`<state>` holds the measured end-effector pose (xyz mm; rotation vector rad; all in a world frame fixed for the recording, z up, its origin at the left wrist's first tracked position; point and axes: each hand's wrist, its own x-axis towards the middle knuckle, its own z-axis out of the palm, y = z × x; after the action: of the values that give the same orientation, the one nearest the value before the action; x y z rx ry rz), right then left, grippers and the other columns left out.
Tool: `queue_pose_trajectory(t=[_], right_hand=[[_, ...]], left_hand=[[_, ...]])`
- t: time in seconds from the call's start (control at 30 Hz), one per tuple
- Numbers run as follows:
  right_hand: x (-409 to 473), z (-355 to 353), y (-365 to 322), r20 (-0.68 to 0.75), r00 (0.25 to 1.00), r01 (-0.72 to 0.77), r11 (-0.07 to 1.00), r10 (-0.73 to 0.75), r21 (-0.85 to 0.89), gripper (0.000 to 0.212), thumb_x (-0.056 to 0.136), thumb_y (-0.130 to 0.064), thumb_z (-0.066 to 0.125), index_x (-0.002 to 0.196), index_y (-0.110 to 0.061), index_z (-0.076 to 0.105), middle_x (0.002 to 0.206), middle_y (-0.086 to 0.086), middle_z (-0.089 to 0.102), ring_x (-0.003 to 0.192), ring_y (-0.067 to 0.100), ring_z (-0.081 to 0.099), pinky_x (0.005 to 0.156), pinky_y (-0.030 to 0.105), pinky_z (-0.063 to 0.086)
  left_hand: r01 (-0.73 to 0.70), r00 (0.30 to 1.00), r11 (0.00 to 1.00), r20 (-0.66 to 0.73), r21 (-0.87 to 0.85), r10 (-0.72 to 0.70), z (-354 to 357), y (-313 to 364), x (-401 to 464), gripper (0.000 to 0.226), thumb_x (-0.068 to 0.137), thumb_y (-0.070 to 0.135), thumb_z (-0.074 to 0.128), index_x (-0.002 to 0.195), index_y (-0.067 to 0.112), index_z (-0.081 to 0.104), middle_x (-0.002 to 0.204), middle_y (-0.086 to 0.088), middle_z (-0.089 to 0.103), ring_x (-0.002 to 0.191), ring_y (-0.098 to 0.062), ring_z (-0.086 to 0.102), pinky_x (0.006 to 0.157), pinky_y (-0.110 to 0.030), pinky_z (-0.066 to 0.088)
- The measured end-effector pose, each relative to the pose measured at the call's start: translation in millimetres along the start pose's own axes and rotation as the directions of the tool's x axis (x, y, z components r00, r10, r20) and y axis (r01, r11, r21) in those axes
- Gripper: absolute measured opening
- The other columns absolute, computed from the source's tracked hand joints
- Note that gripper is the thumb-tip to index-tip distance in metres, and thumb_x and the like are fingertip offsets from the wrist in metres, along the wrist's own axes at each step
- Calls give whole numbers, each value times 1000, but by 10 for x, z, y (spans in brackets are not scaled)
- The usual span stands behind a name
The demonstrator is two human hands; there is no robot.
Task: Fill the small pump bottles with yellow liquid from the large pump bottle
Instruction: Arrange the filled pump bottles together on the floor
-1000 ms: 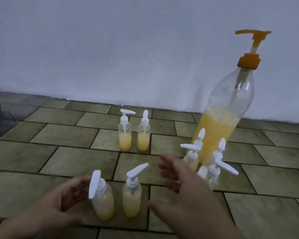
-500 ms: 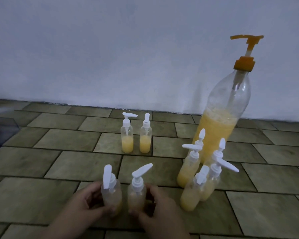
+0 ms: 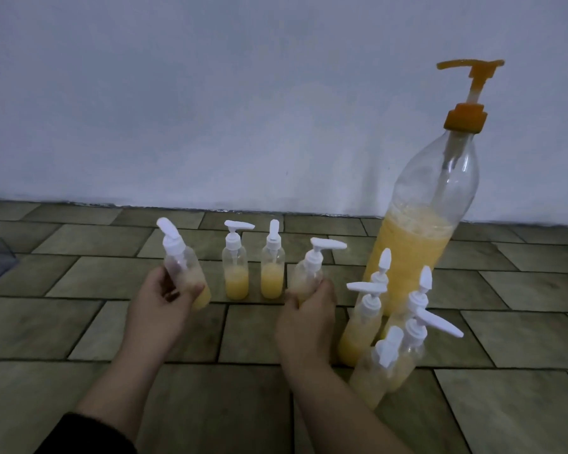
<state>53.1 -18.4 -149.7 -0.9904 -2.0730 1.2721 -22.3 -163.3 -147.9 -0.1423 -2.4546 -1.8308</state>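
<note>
A: Layout? Quick.
B: Two small bottles (image 3: 253, 268) side by side at back center on floor (image 3: 522, 404), near wall (image 3: 210, 93). Left hand (image 3: 163, 298) holds a bottle (image 3: 186, 273) just left of that pair; right hand (image 3: 310, 308) holds another (image 3: 309, 273) just right.
A: Right side?
B: Large pump bottle (image 3: 420, 237) far right. Cluster of small bottles (image 3: 384, 339) directly in front of it, packed close, right of right hand.

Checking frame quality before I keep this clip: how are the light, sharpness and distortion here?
Head view: dim, flat light with a bluish wall and only faint shadows; soft all over, the small bottle in the left hand smeared by motion; wide-angle bend leans the large pump bottle and curves the floor tiles; no strong glare.
</note>
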Motion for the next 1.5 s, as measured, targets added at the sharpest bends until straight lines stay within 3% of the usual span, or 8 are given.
queue_pose_trajectory(t=[0.5,0.7,0.83,0.93,1.03,1.17,1.3,1.5], right_hand=[[571,353,88,-60,992,-103,991,108,86,53,90,-8,54,138,-19,35,136,6,44,124,24,44,100,43,42],[318,262,18,6,990,-144,990,144,-1,81,89,3,49,149,-18,-1,157,2,7,141,23,22,111,37,31],[-197,43,-2,125,983,135,991,-131,-19,72,94,-1,37,149,-24,-2,156,-12,0,143,8,8,112,18,12],[-570,-326,106,204,870,453,891,-448,26,67,88,-1,43,144,-32,21,152,-10,23,137,-3,19,105,4,12],[-800,-642,450,90,746,665,746,-660,-38,43,79,-8,53,117,-30,53,114,-7,61,104,-1,55,90,6,37],[-763,-989,972,-77,861,491,860,-503,-135,17,66,-73,53,66,-58,60,66,-30,60,67,-14,55,66,18,47],[-692,-1096,1044,-364,862,343,935,-353,-94,58,46,-28,74,95,-41,46,82,-17,48,71,7,48,66,15,42],[-641,-973,1089,-287,912,288,955,-295,-66,67,53,-26,85,113,-15,57,102,-3,56,89,15,57,73,10,42]], left_hand=[[48,996,985,60,164,-59,169,-319,533,34,83,16,68,114,13,54,113,-2,62,103,-18,58,86,-35,47],[99,989,988,97,118,-110,150,-310,496,66,78,7,72,136,12,40,127,-2,55,116,-18,53,93,-30,41],[89,989,996,-123,30,-84,82,-212,134,61,83,11,68,137,11,38,121,-3,56,108,-17,55,92,-29,44],[-22,986,999,-168,-40,15,42,-123,-203,32,87,8,61,116,17,53,93,7,58,82,-5,55,71,-16,44],[-107,994,994,-42,-32,105,81,-47,-427,18,87,9,60,98,24,59,89,8,61,81,-9,58,64,-14,47],[-149,893,988,423,-50,156,340,80,-555,24,86,9,63,95,31,61,89,7,64,84,-8,60,71,-22,49],[-171,713,985,688,-17,136,769,227,-656,37,85,19,66,115,35,53,106,19,57,100,-1,55,84,-17,47],[-146,658,988,750,44,64,1130,317,-701,49,85,19,66,129,27,46,125,11,54,114,-4,51,100,-28,44]])
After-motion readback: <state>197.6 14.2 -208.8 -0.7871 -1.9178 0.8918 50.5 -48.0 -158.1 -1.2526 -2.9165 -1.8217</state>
